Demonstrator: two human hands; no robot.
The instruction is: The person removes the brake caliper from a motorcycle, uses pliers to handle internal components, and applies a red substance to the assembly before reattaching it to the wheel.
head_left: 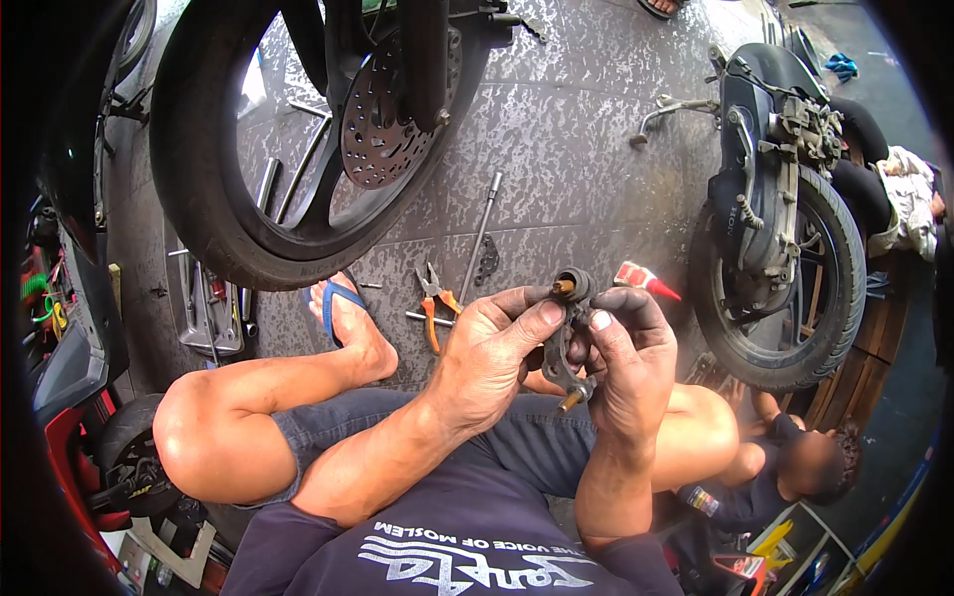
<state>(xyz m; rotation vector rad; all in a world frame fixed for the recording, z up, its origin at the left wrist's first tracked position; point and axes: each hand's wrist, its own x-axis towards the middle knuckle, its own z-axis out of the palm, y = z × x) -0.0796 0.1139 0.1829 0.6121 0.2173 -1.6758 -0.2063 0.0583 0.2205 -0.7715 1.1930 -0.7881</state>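
Note:
In front of my lap, both hands grip a dark metal bracket (560, 360) with a round eye at its top and brass-coloured pins at both ends. My left hand (497, 353) is closed on its left side, thumb just below the upper pin (564, 287). My right hand (631, 363) pinches it from the right, fingertips near the upper eye. The lower pin (572, 398) sticks out below. Just beyond my right fingers is a small white-and-red bottle (645, 279) with a red nozzle. Orange-handled pliers (430, 308) lie on the floor beyond my left hand.
A motorcycle wheel with brake disc (388, 109) looms at top left. Tools (214, 308) and a long bar (480, 232) lie on the tiled floor. Another motorcycle (775, 228) is at right. A co-worker (735, 497) sits at lower right; other people are partly visible at right and top.

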